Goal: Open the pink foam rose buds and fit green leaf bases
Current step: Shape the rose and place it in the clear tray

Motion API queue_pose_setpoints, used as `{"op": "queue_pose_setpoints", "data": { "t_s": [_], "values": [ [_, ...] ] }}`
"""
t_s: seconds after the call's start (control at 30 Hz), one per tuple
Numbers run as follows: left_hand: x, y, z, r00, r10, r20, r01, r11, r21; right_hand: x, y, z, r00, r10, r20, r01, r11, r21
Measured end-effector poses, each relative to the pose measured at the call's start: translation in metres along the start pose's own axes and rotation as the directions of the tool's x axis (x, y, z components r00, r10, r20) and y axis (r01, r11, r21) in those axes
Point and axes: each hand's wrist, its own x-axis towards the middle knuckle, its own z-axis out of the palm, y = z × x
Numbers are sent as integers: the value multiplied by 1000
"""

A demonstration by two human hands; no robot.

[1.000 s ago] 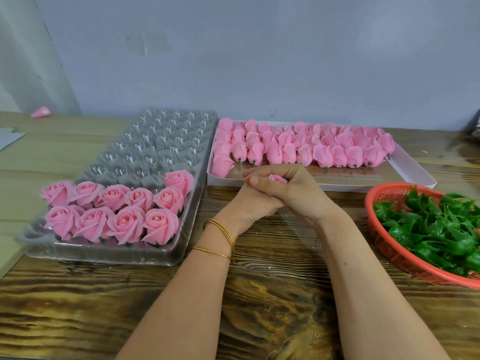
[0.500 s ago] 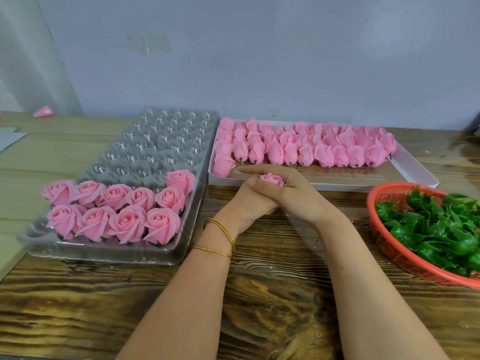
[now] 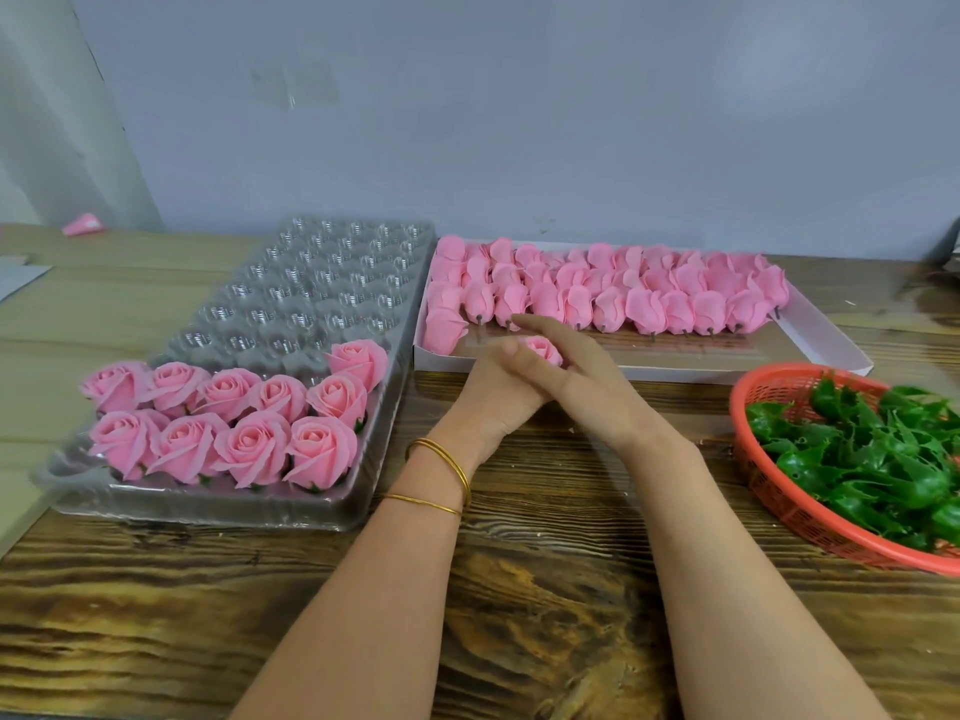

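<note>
A pink foam rose bud (image 3: 543, 349) sits between my two hands at the table's middle, just in front of the white box. My left hand (image 3: 488, 394), with gold bangles at the wrist, holds it from below; its fingers are mostly hidden. My right hand (image 3: 587, 376) lies across the left hand, fingers stretched out straight and pressing against the bud. Several closed pink buds (image 3: 613, 298) fill the white box (image 3: 841, 350). Green leaf bases (image 3: 872, 459) are heaped in a red basket (image 3: 769, 491) at the right. Several opened roses (image 3: 228, 423) stand in the clear plastic tray (image 3: 208, 506).
The tray's far rows of cups (image 3: 322, 288) hold nothing. A stray pink bud (image 3: 83, 224) lies at the far left by the wall. A sheet of paper (image 3: 18, 280) lies at the left edge. Bare wooden table (image 3: 545, 589) lies in front of my arms.
My right fingers have uncurled from round the left hand and now stretch straight toward the box. More of the bud shows between the hands.
</note>
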Motion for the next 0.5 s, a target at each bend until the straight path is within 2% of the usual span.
{"op": "queue_pose_setpoints", "data": {
  "t_s": [0.1,0.17,0.23,0.33,0.43,0.5],
  "values": [
    [2,1,-3,999,10,-30,-13,996,-93,0,-5,3,988,-44,-149,67,986,151],
    [3,1,-3,996,51,-74,-54,997,-46,1,-10,4,957,-89,-277,140,975,171],
    [4,0,-2,992,81,-99,-78,996,34,1,-11,7,930,-126,-346,182,974,137],
    [3,1,2,987,109,-115,-94,987,131,2,-12,14,914,-156,-374,194,979,66],
    [4,2,5,983,60,-174,-42,993,107,2,-11,20,913,-177,-367,198,980,20],
    [4,3,7,980,82,-182,-60,990,126,2,-10,24,912,-198,-360,201,979,-29]
  ]
}}
